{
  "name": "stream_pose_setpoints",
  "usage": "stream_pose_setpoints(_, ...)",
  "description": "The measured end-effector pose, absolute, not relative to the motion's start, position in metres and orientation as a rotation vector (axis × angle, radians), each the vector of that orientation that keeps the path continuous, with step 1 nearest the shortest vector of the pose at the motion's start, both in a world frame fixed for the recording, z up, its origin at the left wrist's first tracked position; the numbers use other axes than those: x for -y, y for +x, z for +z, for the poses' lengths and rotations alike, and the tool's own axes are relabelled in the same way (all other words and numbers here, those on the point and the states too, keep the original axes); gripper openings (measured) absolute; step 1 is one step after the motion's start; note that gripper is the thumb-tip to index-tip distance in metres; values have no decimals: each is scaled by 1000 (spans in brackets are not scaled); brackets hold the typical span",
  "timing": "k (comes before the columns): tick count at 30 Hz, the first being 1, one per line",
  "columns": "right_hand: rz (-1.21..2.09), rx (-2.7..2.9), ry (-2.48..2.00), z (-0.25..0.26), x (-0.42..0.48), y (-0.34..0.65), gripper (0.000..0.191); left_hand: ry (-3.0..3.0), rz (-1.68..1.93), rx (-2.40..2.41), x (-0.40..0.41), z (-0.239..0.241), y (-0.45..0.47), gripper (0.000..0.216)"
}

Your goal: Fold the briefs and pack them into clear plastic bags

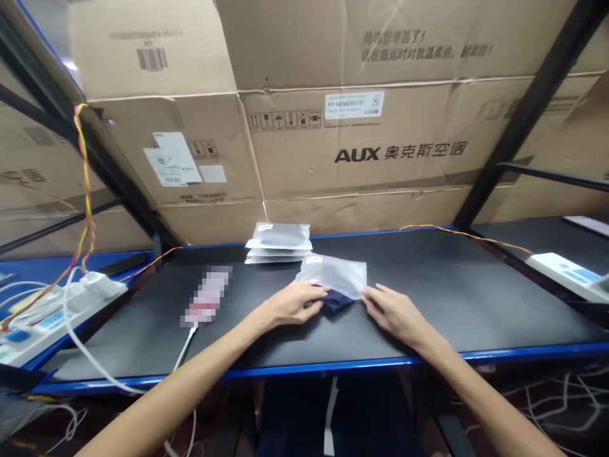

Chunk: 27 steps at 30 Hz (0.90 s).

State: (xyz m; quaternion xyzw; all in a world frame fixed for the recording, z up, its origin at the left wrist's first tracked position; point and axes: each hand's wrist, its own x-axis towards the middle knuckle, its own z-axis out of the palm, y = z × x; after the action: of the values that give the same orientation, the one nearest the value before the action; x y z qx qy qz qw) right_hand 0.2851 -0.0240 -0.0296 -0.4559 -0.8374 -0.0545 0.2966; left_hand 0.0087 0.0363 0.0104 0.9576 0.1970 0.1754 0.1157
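Note:
A frosted plastic bag [335,274] with a small white label lies in front of me, its mouth toward me. Dark navy folded fabric [339,301] shows at the mouth, partly under the plastic. My left hand [297,303] is closed, its thumb and fingers pinching the fabric near the bag's left corner. With closed fingers, my right hand [386,311] pinches the bag's right corner. Just behind and to the left sits a stack of similar frosted bags [280,241]; what they hold cannot be made out.
A blurred-out phone-like object [207,297] with a white cable [185,349] lies on the black tabletop [451,292] at left. Power strips [61,311] stand at both sides. Cardboard sheets [295,152] wall the back, between black metal posts [523,108].

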Motion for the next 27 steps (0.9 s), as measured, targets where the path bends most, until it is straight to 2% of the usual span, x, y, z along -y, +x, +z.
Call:
stream_pose_setpoints(7,-226,2193,-1362,-38,19,289,20,2451,607,-516,-30,-2,-12,36)
stream_pose_setpoints(13,-73,2385,-1212,-31,21,283,43,2397,629,-488,-30,-3,-9,40)
stream_pose_setpoints(20,-68,2485,-1388,-15,4,274,34,2512,634,-439,-20,-2,-3,41)
stream_pose_setpoints(27,-188,2470,-1550,-15,-38,284,39,2526,665,-374,-15,-4,-1,37)
